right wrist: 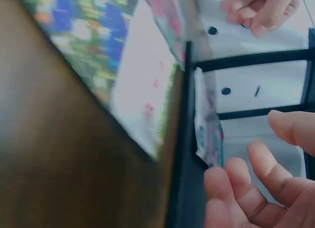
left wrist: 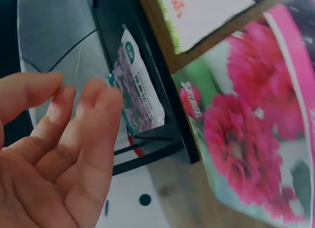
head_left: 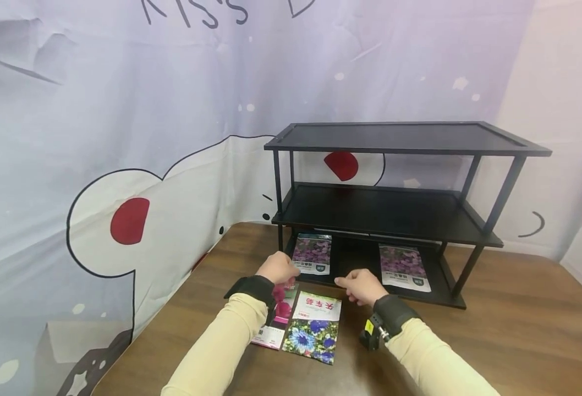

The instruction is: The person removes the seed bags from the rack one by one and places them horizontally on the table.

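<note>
My left hand (head_left: 277, 268) hovers by the near left corner of the shelf rack, its fingers loosely bent with nothing between them. Just past it, a purple-flower seed packet (head_left: 312, 253) lies on the rack's bottom board (head_left: 354, 258). A second purple-flower packet (head_left: 404, 267) lies farther right on that board. The right hand (head_left: 362, 286), empty and loosely bent, is over the board's front edge between these two packets. On the table below the hands are a blue-flower seed packet (head_left: 314, 328) and a pink-flower packet (left wrist: 246, 149), the latter partly covered by my left hand and wrist in the head view.
The black rack has a middle shelf (head_left: 380, 212) and a top shelf (head_left: 395, 137) above the bottom board, with posts (head_left: 505, 192) at its corners. It stands on a brown wooden table (head_left: 533, 330). A printed cloth (head_left: 182, 99) hangs behind.
</note>
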A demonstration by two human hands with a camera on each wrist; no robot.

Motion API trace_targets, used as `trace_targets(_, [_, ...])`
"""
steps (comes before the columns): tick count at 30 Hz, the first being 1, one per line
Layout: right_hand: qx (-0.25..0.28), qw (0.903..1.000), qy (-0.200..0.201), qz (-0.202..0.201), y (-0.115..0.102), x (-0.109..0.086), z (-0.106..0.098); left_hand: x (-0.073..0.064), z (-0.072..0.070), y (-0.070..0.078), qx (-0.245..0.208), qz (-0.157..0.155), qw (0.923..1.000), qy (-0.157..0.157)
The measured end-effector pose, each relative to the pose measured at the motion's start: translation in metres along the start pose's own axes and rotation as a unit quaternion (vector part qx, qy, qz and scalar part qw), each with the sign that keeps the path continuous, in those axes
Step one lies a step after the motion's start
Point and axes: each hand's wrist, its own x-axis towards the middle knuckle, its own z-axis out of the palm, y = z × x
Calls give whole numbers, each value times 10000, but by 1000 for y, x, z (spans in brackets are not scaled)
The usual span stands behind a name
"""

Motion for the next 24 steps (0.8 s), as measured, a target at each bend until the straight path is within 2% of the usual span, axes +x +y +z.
trace_targets(3, [10, 9998, -19, -214, -6, 16, -4, 12, -2, -1, -389, 10, 9992, 111])
trace_targets(5, [29, 9995, -38, -310, -8, 26, -5, 20, 0, -2, -412, 98, 9988, 245])
trace_targets(8, [52, 9995, -49, -315, -10, 40, -7, 31, 2, -3, -441, 90, 9980, 440])
trace_targets(10, [143, 9995, -60, -262, -10, 49, -8, 46, 7, -5, -561, -22, 9972, 489])
trace_targets(12, [205, 9996, -49, -189, -8, 57, -9, 59, 13, -8, -567, 13, 9967, 585])
trace_targets(15, [399, 9991, -116, -92, -5, 67, -8, 112, 41, -41, -528, 124, 9966, 625])
trace_targets(17, [558, 9983, -175, 5, -5, 72, -4, 152, 66, -71, -409, 247, 9970, 602])
trace_targets(19, [710, 9972, -241, 85, -3, 78, 2, 194, 93, -102, -379, 161, 9982, 432])
trace_targets(20, [781, 9964, -284, 151, -2, 82, 6, 204, 101, -111, -389, 41, 9987, 319])
trace_targets(21, [842, 9957, -339, 210, 0, 86, 11, 213, 109, -119, -266, 73, 9992, 306])
trace_targets(23, [958, 9943, -371, 280, 7, 98, 22, 223, 117, -126, -148, 24, 9994, 319])
trace_targets(24, [1008, 9939, -356, 275, 12, 105, 27, 226, 122, -129, 71, 302, 9987, 395])
